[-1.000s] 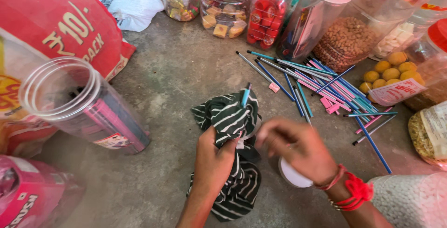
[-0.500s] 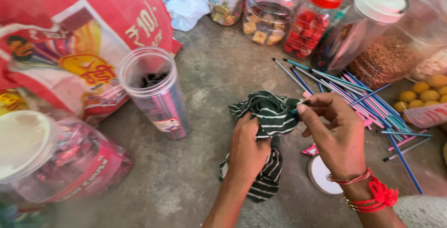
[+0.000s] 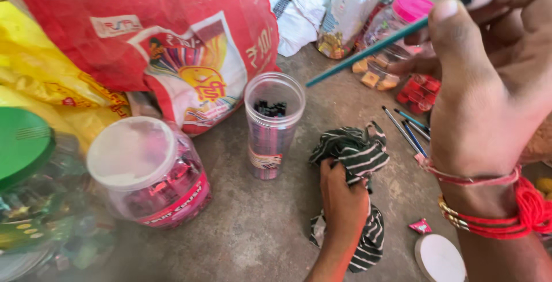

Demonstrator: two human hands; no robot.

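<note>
While the camera looks down at a grey concrete floor, the nearest thing to the person is a round white lid lying flat at the lower right, with a small red wrapper just beside it. Close above these, the left hand is closed over a crumpled cloth, dark green with thin white stripes; the fingers are curled into its folds and the cloth trails under the wrist along the floor. The right hand is raised near the lens, with red thread bands on the wrist. Its thumb and fingers are pinched together on a thin teal stick, probably a pencil or pen, though the blur leaves that unsure; the stick slants down to the left, clear of the floor. A few more thin sticks lie on the floor between the cloth and that hand. Left of the cloth stands an open clear plastic jar, upright, with dark-tipped sticks inside. Nearer the left edge sits a wide jar of pink sweets under a white lid, and a green-lidded jar beside it. Farther back lie a red and yellow printed sack and a row of clear sweet jars.
</note>
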